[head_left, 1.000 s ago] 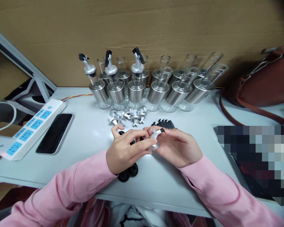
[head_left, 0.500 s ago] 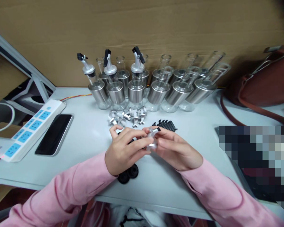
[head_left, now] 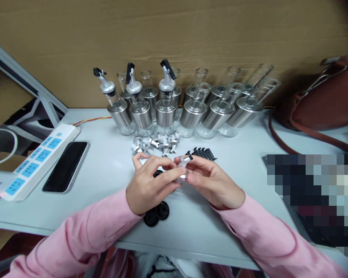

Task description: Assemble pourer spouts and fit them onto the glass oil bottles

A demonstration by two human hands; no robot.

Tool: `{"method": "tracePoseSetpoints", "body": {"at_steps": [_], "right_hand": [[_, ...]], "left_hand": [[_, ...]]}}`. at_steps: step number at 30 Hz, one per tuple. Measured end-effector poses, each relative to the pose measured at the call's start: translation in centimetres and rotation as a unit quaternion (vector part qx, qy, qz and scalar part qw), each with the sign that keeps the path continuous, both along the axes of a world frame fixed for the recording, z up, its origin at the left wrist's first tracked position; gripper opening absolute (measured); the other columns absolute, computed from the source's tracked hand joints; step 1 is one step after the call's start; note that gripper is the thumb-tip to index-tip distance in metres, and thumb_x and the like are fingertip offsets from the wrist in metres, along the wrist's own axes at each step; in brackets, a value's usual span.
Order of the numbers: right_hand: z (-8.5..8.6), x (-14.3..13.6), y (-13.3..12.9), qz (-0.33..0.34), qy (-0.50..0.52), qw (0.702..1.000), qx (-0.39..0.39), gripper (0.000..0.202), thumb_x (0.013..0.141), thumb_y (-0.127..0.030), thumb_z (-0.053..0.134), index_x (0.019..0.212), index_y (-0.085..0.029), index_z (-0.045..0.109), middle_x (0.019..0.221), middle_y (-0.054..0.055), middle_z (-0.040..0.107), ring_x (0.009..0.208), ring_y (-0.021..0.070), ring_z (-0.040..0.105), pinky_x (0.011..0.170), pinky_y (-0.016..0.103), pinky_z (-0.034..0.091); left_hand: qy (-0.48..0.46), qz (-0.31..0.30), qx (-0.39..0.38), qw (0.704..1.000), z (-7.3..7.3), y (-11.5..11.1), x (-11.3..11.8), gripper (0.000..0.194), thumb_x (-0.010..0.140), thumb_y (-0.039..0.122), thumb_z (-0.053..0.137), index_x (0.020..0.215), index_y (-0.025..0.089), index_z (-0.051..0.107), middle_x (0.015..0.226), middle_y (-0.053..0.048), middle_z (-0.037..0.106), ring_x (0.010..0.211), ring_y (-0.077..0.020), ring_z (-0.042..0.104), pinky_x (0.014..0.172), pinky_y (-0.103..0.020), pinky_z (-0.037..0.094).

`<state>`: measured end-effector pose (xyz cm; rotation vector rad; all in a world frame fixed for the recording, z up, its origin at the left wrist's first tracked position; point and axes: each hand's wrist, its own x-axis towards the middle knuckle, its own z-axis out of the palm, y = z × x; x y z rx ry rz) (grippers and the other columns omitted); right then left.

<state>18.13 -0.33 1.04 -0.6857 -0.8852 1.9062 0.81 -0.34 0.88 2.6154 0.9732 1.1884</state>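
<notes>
One silver spout (head_left: pixel 185 162): was held nearside of black levers (head_left: pixel 211 154); could have slipped through loose pinch.
Left hand (head_left: pixel 150 181), right hand (head_left: pixel 217 183): were clamped on it.
Black levers: could have scattered from a nudge.

- No words, brands or numbers can be read.
- White plug (head_left: pixel 0 178): a faint grey mark, too small to make out.
- Pixelated patch (head_left: pixel 316 200), right: any writing is unreadable.
- White cloth (head_left: pixel 185 266), below: black strokes; lettering or pattern, cannot tell.
</notes>
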Motion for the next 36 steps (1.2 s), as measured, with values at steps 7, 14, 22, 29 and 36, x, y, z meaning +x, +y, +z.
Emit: {"method": "tracePoseSetpoints", "body": {"at_steps": [7, 14, 22, 29, 36], "right_hand": [[0.5, 0.2, 0.5, -0.142, -0.051, 0.988, -0.011, 0.026, 0.07, -0.039, 0.071, 0.089, -0.022, 0.07, 0.09, 0.003, 0.065, 0.07, 0.0117, 0.053, 0.07, 0.027, 0.044], [0.1, 0.3, 0.6, -0.15, -0.109, 0.983, -0.006, 0.034, 0.073, -0.047, 0.065, 0.09, -0.018, 0.067, 0.089, 0.005, 0.062, 0.068, 0.0127, 0.051, 0.064, 0.027, 0.043], [0.3, 0.3, 0.3, -0.142, -0.182, 0.973, 0.022, 0.032, 0.078, -0.051, 0.057, 0.086, -0.02, 0.055, 0.103, 0.006, 0.06, 0.098, 0.0194, 0.055, 0.075, 0.029, 0.047], [0.8, 0.6, -0.1, -0.045, -0.253, 0.966, -0.007, 0.04, 0.081, -0.059, 0.045, 0.088, -0.019, 0.046, 0.11, 0.009, 0.053, 0.083, 0.0178, 0.061, 0.053, 0.025, 0.046], [0.6, 0.0, -0.6, 0.045, -0.213, 0.975, -0.043, 0.043, 0.077, -0.061, 0.049, 0.088, -0.02, 0.045, 0.109, 0.007, 0.051, 0.084, 0.0161, 0.062, 0.075, 0.035, 0.051]], "left_hand": [[0.015, -0.133, -0.15, 0.98, 0.1, 1.2, -2.1, 0.065, 0.061, 0.014, 0.046, 0.124, 0.018, 0.029, 0.121, -0.014, 0.037, 0.113, -0.029, 0.039, 0.091, -0.047, 0.035], [0.145, -0.106, -0.19, 0.965, 0.2, 1.1, -1.5, 0.029, 0.07, 0.018, 0.05, 0.099, 0.018, 0.051, 0.103, -0.008, 0.053, 0.093, -0.0231, 0.049, 0.085, -0.042, 0.031], [0.075, -0.118, -0.17, 0.975, 0.4, 1.3, -2.0, 0.014, 0.082, 0.016, 0.047, 0.095, 0.018, 0.051, 0.096, -0.007, 0.057, 0.086, -0.0184, 0.052, 0.08, -0.036, 0.032], [-0.314, 0.03, -0.187, 0.93, -0.7, 1.0, -3.0, 0.011, 0.094, 0.029, 0.036, 0.099, 0.021, 0.04, 0.1, -0.006, 0.049, 0.09, -0.0176, 0.049, 0.08, -0.032, 0.039], [-0.219, 0.041, -0.37, 0.902, -2.7, -0.7, -1.9, 0.016, 0.094, 0.034, 0.035, 0.1, 0.02, 0.039, 0.103, -0.006, 0.046, 0.1, -0.0184, 0.045, 0.089, -0.034, 0.034]]}}
